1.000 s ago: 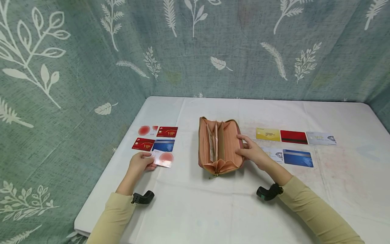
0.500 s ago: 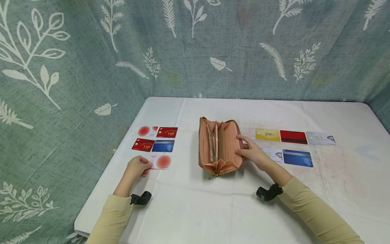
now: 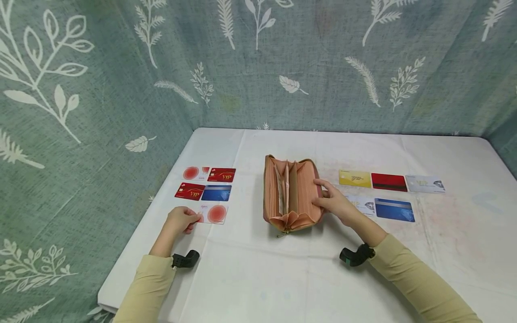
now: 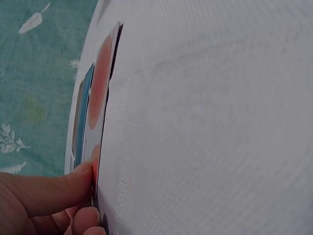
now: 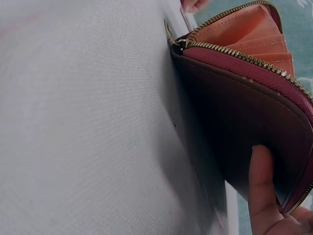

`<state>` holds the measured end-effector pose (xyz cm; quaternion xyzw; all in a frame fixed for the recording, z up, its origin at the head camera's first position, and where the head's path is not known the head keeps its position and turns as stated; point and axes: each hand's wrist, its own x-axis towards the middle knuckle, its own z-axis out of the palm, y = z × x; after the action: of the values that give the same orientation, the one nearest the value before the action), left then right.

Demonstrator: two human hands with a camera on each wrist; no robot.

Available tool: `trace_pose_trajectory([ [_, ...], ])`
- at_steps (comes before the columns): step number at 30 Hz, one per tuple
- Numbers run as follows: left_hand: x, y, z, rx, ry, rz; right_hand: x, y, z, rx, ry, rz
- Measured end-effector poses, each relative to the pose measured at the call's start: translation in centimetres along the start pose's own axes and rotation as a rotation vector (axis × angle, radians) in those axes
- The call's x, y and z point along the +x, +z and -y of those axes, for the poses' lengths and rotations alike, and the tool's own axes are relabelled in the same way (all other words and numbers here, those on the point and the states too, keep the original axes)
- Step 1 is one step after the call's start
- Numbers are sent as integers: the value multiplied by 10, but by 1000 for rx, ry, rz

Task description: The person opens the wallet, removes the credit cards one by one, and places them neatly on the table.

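Note:
In the head view my left hand (image 3: 179, 220) pinches the left edge of a white card with red circles (image 3: 216, 214). The left wrist view shows the thumb on top of this card (image 4: 101, 85), which lies on or just over the cloth. My right hand (image 3: 337, 204) grips the right side of an unzipped pink wallet (image 3: 308, 188) standing open at the table's middle. Inside it, dividers and a central zipped pocket show. Seen from the right wrist, one finger lies along the wallet's dark outer side (image 5: 230, 112).
Beyond the left hand lie another red-circle card (image 3: 195, 173), two red VIP cards (image 3: 221, 175) and a blue card (image 3: 216, 193). Right of the wallet are yellow (image 3: 354, 178), red (image 3: 389, 182), silver (image 3: 425, 184) and blue cards (image 3: 394, 209), plus one partly hidden by the right hand.
My left hand has brought the white card slightly left and down, off the blue card's edge, and straightened it below the red and blue row. The right hand and wallet stay still.

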<state>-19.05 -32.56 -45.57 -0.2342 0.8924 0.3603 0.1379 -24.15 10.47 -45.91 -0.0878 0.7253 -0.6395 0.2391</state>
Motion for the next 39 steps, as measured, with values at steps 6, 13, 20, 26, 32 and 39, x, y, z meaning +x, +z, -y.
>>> trace_pose_trajectory([
  [6,3,-1,1,-1,-17,17,-1,-1,0,-3,-5,0],
  [13,3,-12,-2,22,-6,36,-1,-2,-2,-12,0,-12],
  [20,-3,-24,-25,43,94,-9,-2,-3,-2,-18,0,-19],
  [26,-10,-13,-56,10,212,4,-2,-3,-2,2,12,-23],
  [32,-24,14,-94,20,306,65,-5,-4,-2,11,6,-28],
  [39,-35,50,-122,-50,390,138,-12,-5,-5,33,-2,-23],
])
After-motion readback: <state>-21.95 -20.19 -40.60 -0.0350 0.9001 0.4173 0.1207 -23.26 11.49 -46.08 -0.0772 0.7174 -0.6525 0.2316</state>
